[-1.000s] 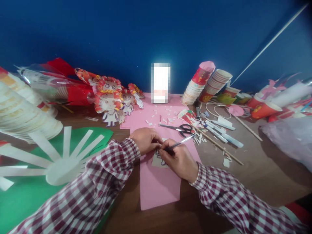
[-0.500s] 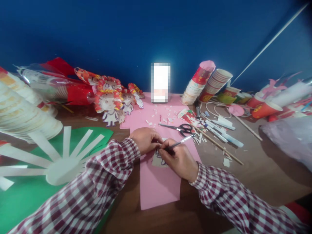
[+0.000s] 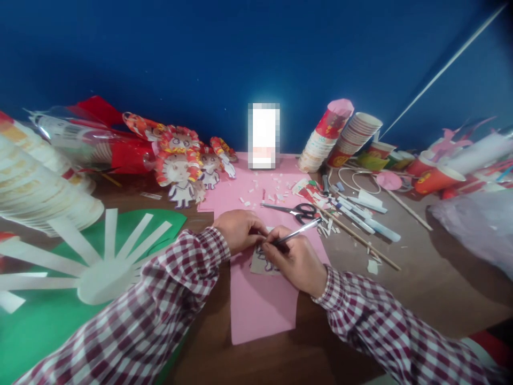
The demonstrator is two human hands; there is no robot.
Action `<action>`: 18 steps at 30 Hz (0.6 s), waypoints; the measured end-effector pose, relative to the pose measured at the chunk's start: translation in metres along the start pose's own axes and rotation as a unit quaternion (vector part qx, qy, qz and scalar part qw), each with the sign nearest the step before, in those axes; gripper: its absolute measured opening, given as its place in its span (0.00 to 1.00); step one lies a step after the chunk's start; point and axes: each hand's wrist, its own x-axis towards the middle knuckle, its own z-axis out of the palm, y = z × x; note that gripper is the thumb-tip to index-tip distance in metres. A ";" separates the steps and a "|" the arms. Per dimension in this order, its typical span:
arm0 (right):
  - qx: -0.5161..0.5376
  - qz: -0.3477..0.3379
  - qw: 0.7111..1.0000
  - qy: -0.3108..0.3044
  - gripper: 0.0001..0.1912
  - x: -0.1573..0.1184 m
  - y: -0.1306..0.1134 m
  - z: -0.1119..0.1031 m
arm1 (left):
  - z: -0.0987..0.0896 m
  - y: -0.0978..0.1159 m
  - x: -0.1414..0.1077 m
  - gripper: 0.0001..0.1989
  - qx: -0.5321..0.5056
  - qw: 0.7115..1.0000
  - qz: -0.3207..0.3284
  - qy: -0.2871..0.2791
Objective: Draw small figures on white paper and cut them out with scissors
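Observation:
In my right hand [image 3: 297,261] is a pen [image 3: 300,231], held slantwise with its tip low over a small beige piece of paper [image 3: 262,264]. Dark outlines of a drawn figure show on that paper; the right fingers cover part of it. My left hand [image 3: 240,231] has its fingers bent and pressed together at the paper's upper edge, close to the pen tip. Beneath both hands lies a pink sheet [image 3: 264,315]. Black-handled scissors [image 3: 302,212] rest just beyond my right hand.
Cut-out lion-like figures [image 3: 180,171] stand at the back left. A cut white paper cup [image 3: 106,280] lies spread on green paper [image 3: 30,342]. Cup stacks [image 3: 326,136] lean at the back right. Markers [image 3: 356,216], a wooden stick [image 3: 372,248] and scraps lie to the right.
My right hand and the pen have shifted very slightly over the drawing, the pen leaning a little differently. The left hand stays in place.

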 end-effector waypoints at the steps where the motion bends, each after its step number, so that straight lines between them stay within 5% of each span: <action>1: -0.001 0.001 1.000 0.000 0.07 0.000 0.000 0.000 | 0.000 0.000 0.000 0.08 0.001 1.000 0.003 0.002; 18: -0.015 -0.001 1.000 0.010 0.05 0.000 0.000 0.002 | 0.002 -0.001 0.000 0.09 0.007 1.000 -0.004 -0.005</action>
